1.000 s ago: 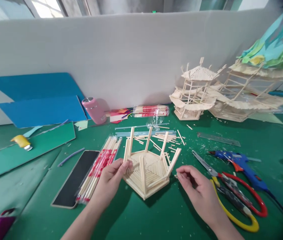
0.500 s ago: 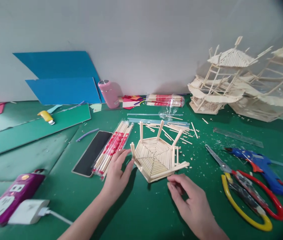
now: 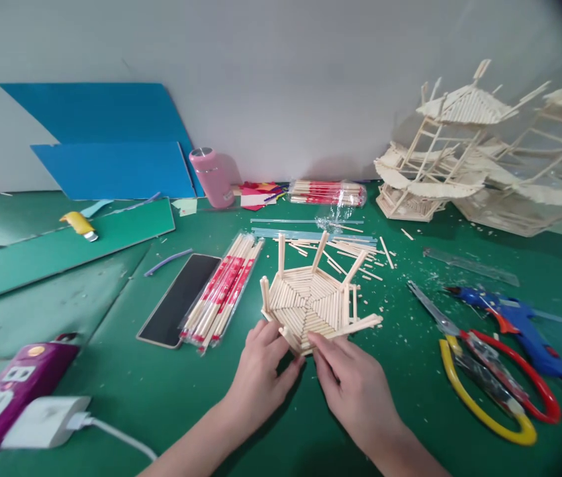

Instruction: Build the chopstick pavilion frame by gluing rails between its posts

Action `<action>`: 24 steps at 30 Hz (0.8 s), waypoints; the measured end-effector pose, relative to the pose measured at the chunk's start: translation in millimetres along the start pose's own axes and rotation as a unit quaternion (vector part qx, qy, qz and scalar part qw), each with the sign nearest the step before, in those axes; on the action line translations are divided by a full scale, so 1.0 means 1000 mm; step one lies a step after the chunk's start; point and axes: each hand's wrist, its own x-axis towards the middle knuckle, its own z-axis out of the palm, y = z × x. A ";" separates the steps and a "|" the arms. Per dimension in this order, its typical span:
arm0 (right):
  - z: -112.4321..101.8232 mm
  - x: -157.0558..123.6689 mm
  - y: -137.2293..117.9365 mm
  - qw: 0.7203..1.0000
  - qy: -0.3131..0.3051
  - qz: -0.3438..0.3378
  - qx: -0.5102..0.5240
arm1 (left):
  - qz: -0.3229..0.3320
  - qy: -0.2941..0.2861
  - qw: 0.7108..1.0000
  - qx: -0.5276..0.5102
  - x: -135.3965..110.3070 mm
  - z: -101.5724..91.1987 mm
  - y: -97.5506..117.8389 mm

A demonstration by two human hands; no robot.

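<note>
A hexagonal base made of wooden sticks (image 3: 306,301) lies on the table in front of me, with several short stick posts standing at its corners. My left hand (image 3: 267,368) is closed on its near left edge, fingers along the side and thumb close to the front corner. From the other side, my right hand (image 3: 353,379) pinches the near edge, thumb and index finger at the front corner. Both hands hide parts of that near rim. Left of the base sits a plastic pack of sticks with red bands (image 3: 224,291), overlapping a dark phone (image 3: 179,301).
On the right lie scissors (image 3: 489,384), a blue glue gun (image 3: 521,331) and a clear strip (image 3: 472,266). Stick pagoda models (image 3: 452,159) stand behind. A pink bottle (image 3: 212,177), blue boards (image 3: 116,169), a yellow cutter (image 3: 79,225) and a purple power strip (image 3: 20,391) are leftward.
My left hand has slid right and nearer along the base's edge. My right hand has come left onto the front corner. The view has shifted slightly; the base stays about where it was.
</note>
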 end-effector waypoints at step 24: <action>0.005 0.009 0.002 0.999 0.004 -0.023 -0.024 | 0.035 -0.009 0.998 -0.042 0.006 0.009 -0.001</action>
